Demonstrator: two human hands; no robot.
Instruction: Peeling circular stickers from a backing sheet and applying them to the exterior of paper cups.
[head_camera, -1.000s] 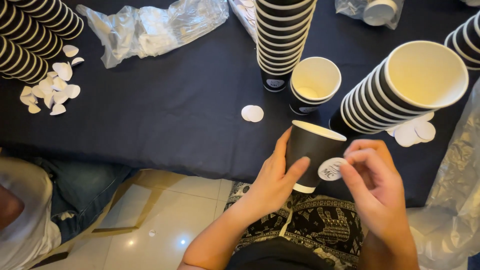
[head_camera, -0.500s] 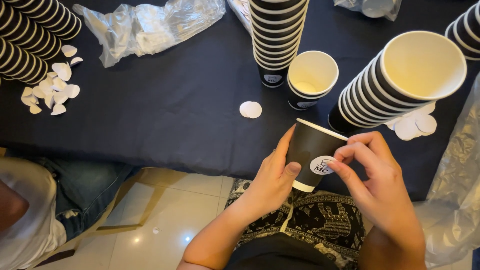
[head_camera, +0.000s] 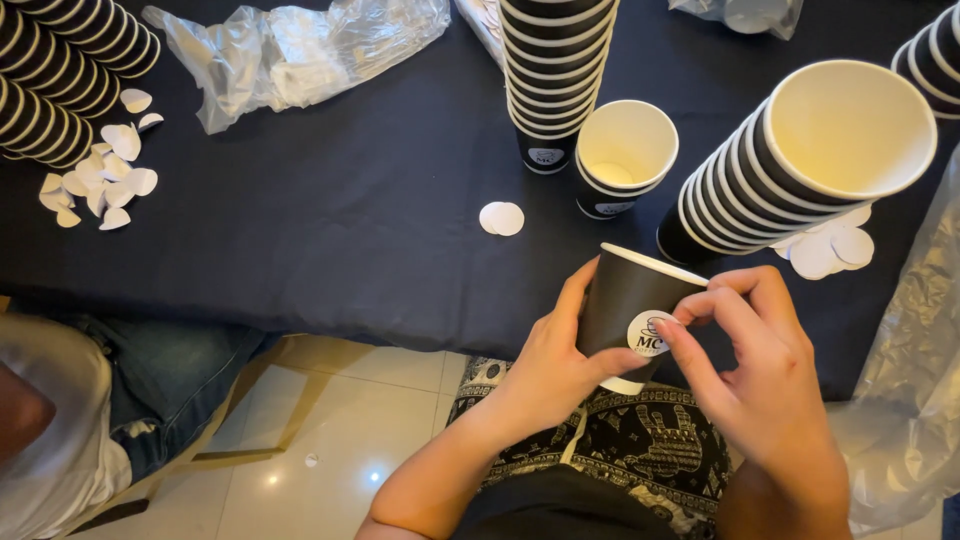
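My left hand (head_camera: 548, 355) grips a black paper cup (head_camera: 620, 300) by its side, holding it tilted just below the table's near edge. A round white sticker (head_camera: 648, 334) sits on the cup's wall. The fingertips of my right hand (head_camera: 760, 370) press on that sticker, with the thumb by the cup's rim. Just beyond the cup a tall leaning stack of black cups (head_camera: 800, 160) with white insides lies on the black tablecloth (head_camera: 350, 230).
An upright stack of cups (head_camera: 555, 70) and a short open stack (head_camera: 622, 155) stand behind. More stacks lie at far left (head_camera: 50, 70) and far right (head_camera: 935, 60). White round backings (head_camera: 100, 170) litter the cloth. Clear plastic bags (head_camera: 290, 50) lie about. Another person's leg (head_camera: 150, 380) is at left.
The sticker went from my right fingertips onto the cup's wall. My right fingers now press it flat. The cup has tilted slightly and the left hand keeps its grip.
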